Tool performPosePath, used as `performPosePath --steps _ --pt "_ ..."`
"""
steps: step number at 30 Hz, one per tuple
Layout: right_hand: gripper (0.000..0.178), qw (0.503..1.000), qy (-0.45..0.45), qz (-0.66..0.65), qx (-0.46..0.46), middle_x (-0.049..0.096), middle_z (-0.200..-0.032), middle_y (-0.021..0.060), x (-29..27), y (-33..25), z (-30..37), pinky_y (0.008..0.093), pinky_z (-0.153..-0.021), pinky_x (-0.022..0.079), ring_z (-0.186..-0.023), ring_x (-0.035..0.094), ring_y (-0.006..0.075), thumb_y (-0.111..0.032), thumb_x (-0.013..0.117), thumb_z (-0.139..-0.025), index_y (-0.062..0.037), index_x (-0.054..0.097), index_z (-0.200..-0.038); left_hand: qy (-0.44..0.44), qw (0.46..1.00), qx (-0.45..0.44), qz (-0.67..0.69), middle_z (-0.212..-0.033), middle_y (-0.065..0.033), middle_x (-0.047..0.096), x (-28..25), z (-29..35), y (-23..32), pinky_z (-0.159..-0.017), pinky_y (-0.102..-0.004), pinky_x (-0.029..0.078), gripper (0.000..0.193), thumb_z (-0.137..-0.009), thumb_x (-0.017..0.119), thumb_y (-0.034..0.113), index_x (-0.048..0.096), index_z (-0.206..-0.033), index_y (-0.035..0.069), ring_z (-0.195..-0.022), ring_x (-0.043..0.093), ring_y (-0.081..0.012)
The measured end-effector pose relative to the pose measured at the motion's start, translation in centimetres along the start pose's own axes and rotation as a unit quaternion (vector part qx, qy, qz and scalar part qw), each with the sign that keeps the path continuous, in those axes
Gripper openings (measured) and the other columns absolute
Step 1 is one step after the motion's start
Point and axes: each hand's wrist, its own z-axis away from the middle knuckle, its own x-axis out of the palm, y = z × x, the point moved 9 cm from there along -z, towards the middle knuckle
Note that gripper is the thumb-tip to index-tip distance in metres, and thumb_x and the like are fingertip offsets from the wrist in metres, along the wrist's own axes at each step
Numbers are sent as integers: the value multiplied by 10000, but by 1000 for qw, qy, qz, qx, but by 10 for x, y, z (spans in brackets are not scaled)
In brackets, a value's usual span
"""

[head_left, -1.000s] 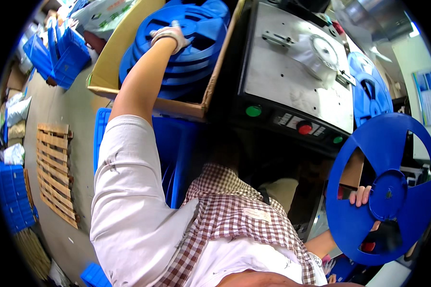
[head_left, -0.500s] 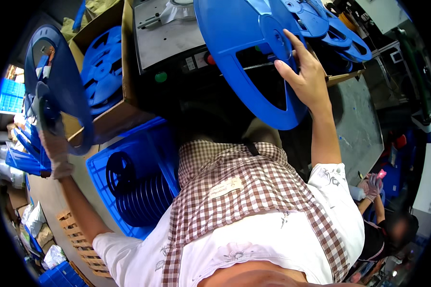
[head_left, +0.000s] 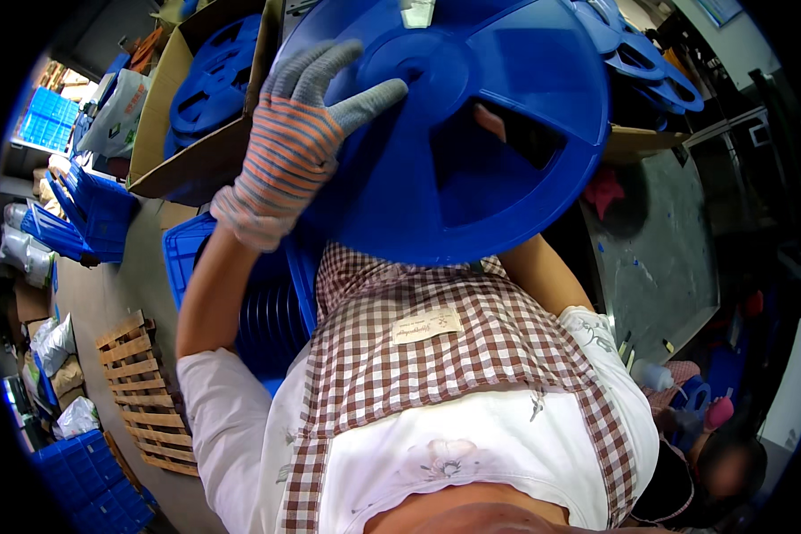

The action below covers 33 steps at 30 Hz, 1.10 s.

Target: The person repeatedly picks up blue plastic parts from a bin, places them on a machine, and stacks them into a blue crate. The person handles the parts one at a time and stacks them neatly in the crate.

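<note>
A large blue plastic reel (head_left: pixel 498 236) with wedge-shaped cut-outs is held up in front of my checked apron. More blue plastic shows behind it through the cut-outs. My left hand (head_left: pixel 298 133), in a grey and orange striped glove, is open over the reel's left side, fingers spread and thumb pointing toward the hub. My bare right hand (head_left: pixel 489 123) is behind the reel, gripping it from there. Only a fingertip of it appears through a cut-out; its other fingers are hidden. The right forearm passes under the reel's lower right rim.
A cardboard box (head_left: pixel 191 166) of blue reel discs stands at upper left. Below it, a blue crate (head_left: pixel 182 245) holds dark discs in a row. More blue discs (head_left: pixel 636 58) lie at upper right above a grey table (head_left: pixel 659 258). A wooden pallet (head_left: pixel 147 392) lies lower left. A co-worker (head_left: pixel 721 472) is lower right.
My left hand has swung in from the far left and now lies over the reel. The reel has turned its face toward me, and my right hand has gone behind it.
</note>
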Motion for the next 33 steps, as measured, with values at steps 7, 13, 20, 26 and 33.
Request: performPosePath --steps 7,13,20,26,33 --pt "667 1000 -11 4 -24 606 -961 100 1 4 -18 312 -809 499 -937 625 200 -455 552 -899 -124 378 -1452 51 793 -399 459 -1259 -188 542 49 32 1 -1033 -415 428 783 -784 769 354 387 -1395 48 -1203 518 -310" --pt "688 993 -39 95 -56 609 -985 141 17 -17 -37 357 -875 495 -971 633 271 -470 595 -875 -212 365 -1470 229 565 -409 679 -1212 -122 559 59 67 -5 -907 -307 504 679 -856 718 243 354 -1399 61 -1034 586 -199" --pt "612 990 -75 116 -17 542 -883 3 43 -28 -36 213 -680 424 -743 482 68 -196 592 -906 -82 359 -1460 288 489 -353 744 -1250 -117 539 79 84 -1 -943 -311 493 726 -844 731 221 321 -1424 72 -1083 570 -196" --pt "604 988 -80 129 -3 576 -959 31 40 -30 -34 222 -715 436 -781 503 75 -209 592 -905 -87 371 -1454 309 480 -328 753 -1283 -114 522 91 86 1 -974 -314 484 768 -834 742 201 292 -1445 81 -1125 556 -192" --pt "606 987 -90 128 26 580 -986 35 36 -27 -30 220 -722 434 -797 505 77 -227 596 -902 -89 381 -1451 326 473 -308 759 -1321 -109 501 96 88 5 -1010 -318 473 820 -823 755 179 259 -1470 91 -1175 540 -188"
